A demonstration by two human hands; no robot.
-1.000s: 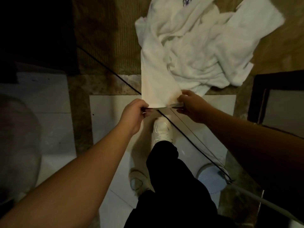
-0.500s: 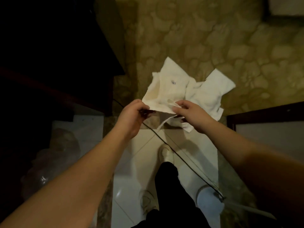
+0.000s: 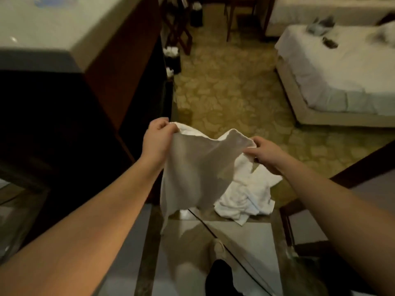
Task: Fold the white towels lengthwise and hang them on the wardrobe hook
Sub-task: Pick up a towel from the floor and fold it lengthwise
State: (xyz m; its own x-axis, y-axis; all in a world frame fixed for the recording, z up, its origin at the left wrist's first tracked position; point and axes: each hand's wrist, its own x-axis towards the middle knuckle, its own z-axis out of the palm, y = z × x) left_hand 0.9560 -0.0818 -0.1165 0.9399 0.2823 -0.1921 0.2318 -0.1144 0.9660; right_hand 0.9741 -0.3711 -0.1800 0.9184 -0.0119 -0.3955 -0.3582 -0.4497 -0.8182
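Hanging between both hands, the white towel [image 3: 192, 174] droops above the towel heap [image 3: 248, 199]. Left hand [image 3: 157, 139] and right hand [image 3: 261, 151] each pinch a top corner (long axis hangs downward); wardrobe hook unseen.

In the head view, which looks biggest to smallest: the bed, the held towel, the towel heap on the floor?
1. Bed, though cut off by the frame.
2. Held towel, magnified by nearness.
3. Towel heap, partly hidden behind the held towel.
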